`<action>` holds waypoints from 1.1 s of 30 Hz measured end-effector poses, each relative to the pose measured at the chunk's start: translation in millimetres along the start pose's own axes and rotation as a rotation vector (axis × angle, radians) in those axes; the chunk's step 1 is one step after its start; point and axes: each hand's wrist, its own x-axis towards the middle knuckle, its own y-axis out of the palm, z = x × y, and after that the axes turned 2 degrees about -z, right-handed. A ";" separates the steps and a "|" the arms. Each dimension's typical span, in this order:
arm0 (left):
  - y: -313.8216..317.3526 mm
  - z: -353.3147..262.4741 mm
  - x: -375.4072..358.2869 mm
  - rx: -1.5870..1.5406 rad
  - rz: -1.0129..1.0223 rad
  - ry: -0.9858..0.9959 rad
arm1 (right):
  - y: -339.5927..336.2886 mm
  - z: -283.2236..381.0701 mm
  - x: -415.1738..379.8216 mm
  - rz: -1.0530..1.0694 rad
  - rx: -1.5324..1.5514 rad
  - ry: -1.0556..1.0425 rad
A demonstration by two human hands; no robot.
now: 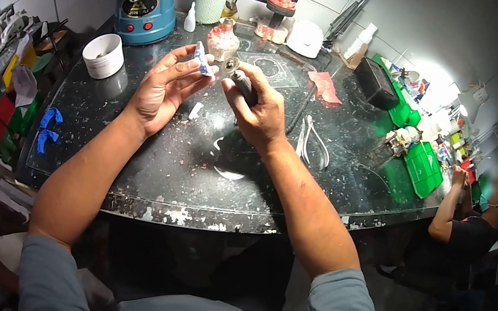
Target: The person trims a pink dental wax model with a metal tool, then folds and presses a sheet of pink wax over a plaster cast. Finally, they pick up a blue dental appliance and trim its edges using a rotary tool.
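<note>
My left hand [162,91] pinches a small blue-and-white dental piece [203,61] between thumb and fingers, tilted up over the bench. In my right hand [264,113] is a dark rotary handpiece [245,88], its round cutting disc [230,66] pointing left, close beside the piece. A glass bottle with red-stained sides [223,40] stands just behind both hands. Below them, a small white chunk [195,111] lies on the dark bench top [160,166]. Metal pliers [315,144] rest to the right of my right wrist.
A blue machine [144,17] and a white cup [103,56] stand at left, with blue strips [49,130] near the edge. Pink wax sheet [324,87], a black box [377,83] and green trays [423,168] are at right. Another person [476,219] works beyond them.
</note>
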 end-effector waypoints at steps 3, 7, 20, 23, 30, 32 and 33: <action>-3.7 5.9 0.1 0.009 0.030 -0.005 | -2.9 -3.7 -0.2 -0.019 -0.114 0.033; 3.8 10.1 -6.8 0.093 0.084 -0.008 | -1.7 -8.0 -1.9 -0.067 -0.113 -0.035; 6.2 19.0 -8.8 0.096 -0.007 -0.004 | -10.0 -12.6 2.3 -0.180 0.026 0.008; 6.4 20.5 -8.9 0.171 0.035 0.031 | -8.8 -19.1 5.4 -0.229 0.063 -0.035; 9.5 10.7 -4.6 0.431 0.017 0.105 | -13.7 -27.5 15.9 -0.184 -0.082 -0.039; 6.1 15.2 -2.5 0.467 0.044 0.122 | -13.6 -33.5 15.8 -0.133 -0.136 0.026; 5.9 15.6 -2.2 0.470 0.049 0.103 | -13.0 -32.6 15.8 -0.140 -0.113 0.022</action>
